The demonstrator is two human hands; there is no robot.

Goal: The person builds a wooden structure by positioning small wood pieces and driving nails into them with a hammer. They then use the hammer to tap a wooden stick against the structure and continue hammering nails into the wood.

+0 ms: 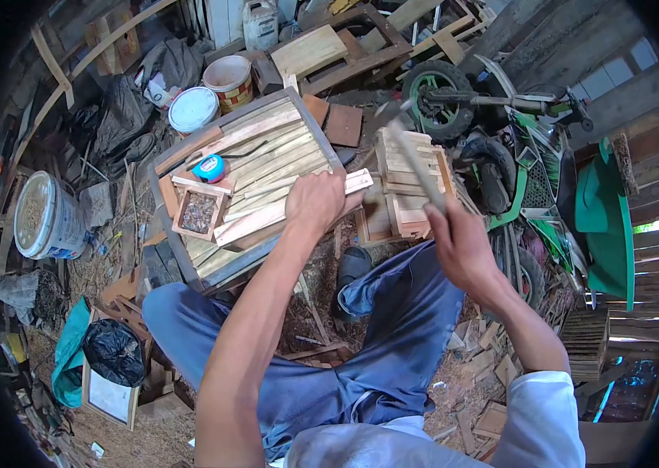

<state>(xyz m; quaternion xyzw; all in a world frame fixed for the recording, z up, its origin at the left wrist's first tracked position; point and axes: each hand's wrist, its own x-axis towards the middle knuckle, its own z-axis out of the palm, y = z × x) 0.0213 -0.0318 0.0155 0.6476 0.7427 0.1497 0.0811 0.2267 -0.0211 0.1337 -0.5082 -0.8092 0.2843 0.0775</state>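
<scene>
My left hand [315, 201] is wrapped round a pale wooden strip [255, 223], which lies across a slatted wooden bench [286, 139] with a dark frame. The strip's end sticks out to the right, past my fingers. In my right hand [466, 243] is a hammer [417, 160], raised and tilted, its head up and to the left and smeared by motion. A blue and red tape measure [209, 168] rests on the bench. Beside it sits a small wooden box [179, 212] of small dark pieces, probably nails. A slatted wooden crate-like piece [400, 165] stands right of the bench.
A green motorbike [528, 168] and a green plastic chair [606, 226] stand at the right. Buckets [193, 109] are behind the bench; another bucket [53, 214] is at the left. Wood scraps [489, 359] and shavings cover the floor around my legs.
</scene>
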